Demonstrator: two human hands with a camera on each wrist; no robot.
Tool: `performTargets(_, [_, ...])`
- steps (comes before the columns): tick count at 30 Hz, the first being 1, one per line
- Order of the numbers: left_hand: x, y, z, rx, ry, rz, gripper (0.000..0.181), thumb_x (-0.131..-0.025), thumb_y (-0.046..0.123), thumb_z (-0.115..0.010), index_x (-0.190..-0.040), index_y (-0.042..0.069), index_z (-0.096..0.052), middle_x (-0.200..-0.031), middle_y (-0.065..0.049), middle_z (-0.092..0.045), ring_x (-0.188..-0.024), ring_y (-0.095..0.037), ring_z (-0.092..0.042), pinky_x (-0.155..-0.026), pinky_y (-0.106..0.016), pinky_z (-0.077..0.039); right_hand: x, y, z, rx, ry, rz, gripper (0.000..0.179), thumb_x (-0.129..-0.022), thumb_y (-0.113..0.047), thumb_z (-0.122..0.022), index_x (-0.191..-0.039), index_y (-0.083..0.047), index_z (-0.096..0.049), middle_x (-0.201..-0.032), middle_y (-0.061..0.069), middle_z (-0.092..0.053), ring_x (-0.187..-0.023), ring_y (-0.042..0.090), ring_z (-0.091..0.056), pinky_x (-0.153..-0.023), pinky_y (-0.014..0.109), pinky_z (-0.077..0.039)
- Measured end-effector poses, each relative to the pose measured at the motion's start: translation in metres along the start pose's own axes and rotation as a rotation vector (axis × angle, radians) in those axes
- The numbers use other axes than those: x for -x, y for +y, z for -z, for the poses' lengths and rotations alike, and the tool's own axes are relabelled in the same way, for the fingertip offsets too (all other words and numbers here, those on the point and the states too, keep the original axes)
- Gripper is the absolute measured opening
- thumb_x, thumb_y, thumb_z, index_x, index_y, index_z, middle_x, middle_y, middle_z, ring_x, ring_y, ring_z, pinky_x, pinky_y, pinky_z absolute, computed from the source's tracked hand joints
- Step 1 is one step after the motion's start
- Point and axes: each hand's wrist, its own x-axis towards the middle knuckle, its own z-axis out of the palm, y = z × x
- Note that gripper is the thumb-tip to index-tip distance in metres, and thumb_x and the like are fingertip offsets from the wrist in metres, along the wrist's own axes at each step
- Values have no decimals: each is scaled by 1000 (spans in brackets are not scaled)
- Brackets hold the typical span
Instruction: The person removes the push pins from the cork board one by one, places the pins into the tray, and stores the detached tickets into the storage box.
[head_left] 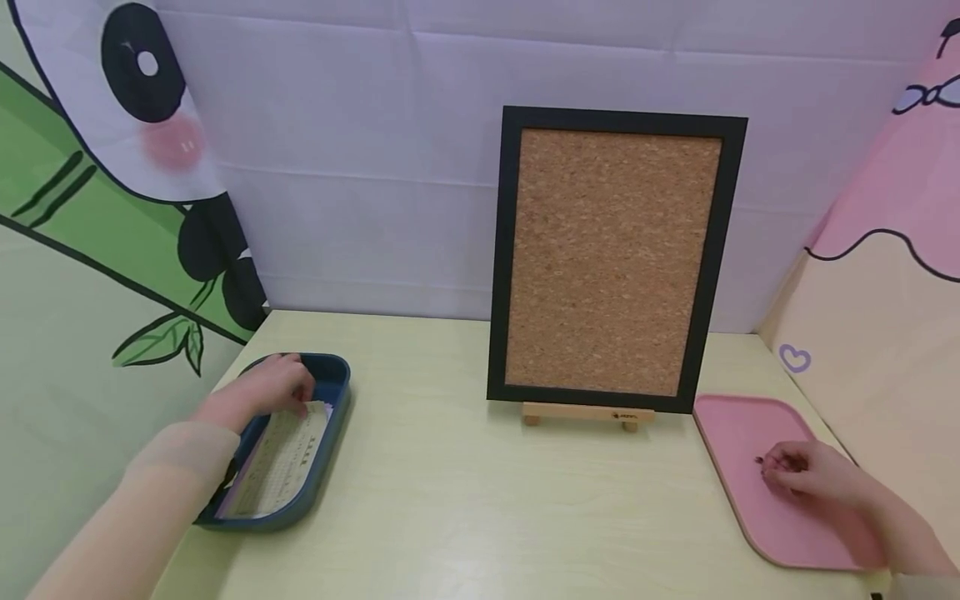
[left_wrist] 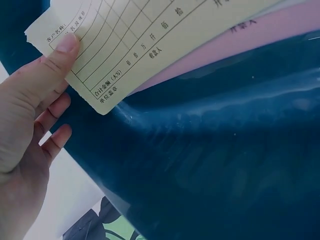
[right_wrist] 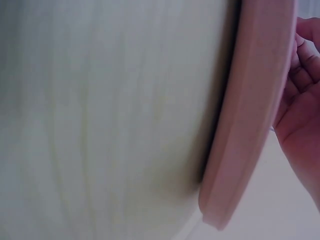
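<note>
In the head view my left hand (head_left: pixel 281 383) reaches over the far end of a blue tray (head_left: pixel 330 454) that holds printed paper slips. The left wrist view shows its thumb on top of the corner of a pale yellow receipt slip (left_wrist: pixel 120 45), with the fingers beneath, pinching it. A pink slip (left_wrist: pixel 215 45) lies under the yellow one. My right hand (head_left: pixel 813 475) is over a pink tray (head_left: pixel 738 417), its fingers curled. At its fingertips is a small dark object (head_left: pixel 759 459), too small to identify. In the right wrist view the tray's edge (right_wrist: pixel 255 110) partly hides this hand.
A black-framed cork board (head_left: pixel 611 258) stands upright on a small wooden easel (head_left: pixel 585 412) toward the back of the pale wooden table (head_left: pixel 420 467). A hanging cloth with cartoon prints (head_left: pixel 337 167) closes off the back and sides.
</note>
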Motion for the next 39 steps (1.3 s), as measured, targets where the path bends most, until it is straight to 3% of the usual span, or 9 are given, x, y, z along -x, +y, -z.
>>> performTargets(9, [1,0,-9,4,25,17,17,-62,25,-78,-68,25,-62,-62,14,-48,-68,-12,-39,-63,-32,-32,-2,-3,0,11,-6,-29,8,-80,1,-60,-84,-5,-60,-69,-4,-56,-59,-1,-49,-48,21,-42])
performTargets(15, [7,0,-5,12,115,-1,22,-60,26,-80,-77,20,-67,-73,11,-59,-74,-13,-48,-69,-39,-38,-3,-7,2,38,10,-65,6,-80,-3,-61,-85,-6,-62,-70,-6,-57,-60,0,-49,-49,21,-43])
performTargets(21, [12,4,3,41,138,38,22,-63,26,-79,-81,20,-67,-78,9,-60,-78,-15,-50,-71,-40,-39,-1,-12,11,85,11,-73,8,-80,-4,-61,-87,-8,-62,-72,-3,-61,-62,2,-52,-53,21,-43])
performTargets(27, [16,16,21,50,182,53,20,-67,23,-77,-84,18,-67,-80,6,-60,-79,-17,-51,-72,-41,-39,-1,-22,17,262,139,-86,13,-76,-8,-66,-79,-20,-62,-70,-13,-56,-64,-4,-46,-56,15,-36])
performTargets(33, [21,33,46,51,297,51,21,-70,19,-74,-89,11,-68,-81,1,-64,-81,-22,-53,-72,-43,-39,-9,-46,30,292,214,-84,8,-76,-14,-69,-79,-15,-62,-69,-12,-56,-63,-4,-46,-54,14,-38])
performTargets(39, [22,64,67,60,383,91,25,-73,20,-72,-95,10,-66,-81,-1,-65,-83,-23,-53,-72,-43,-41,-19,-81,35,283,272,-120,12,-79,-17,-66,-88,-11,-62,-70,-7,-58,-60,0,-49,-48,20,-42])
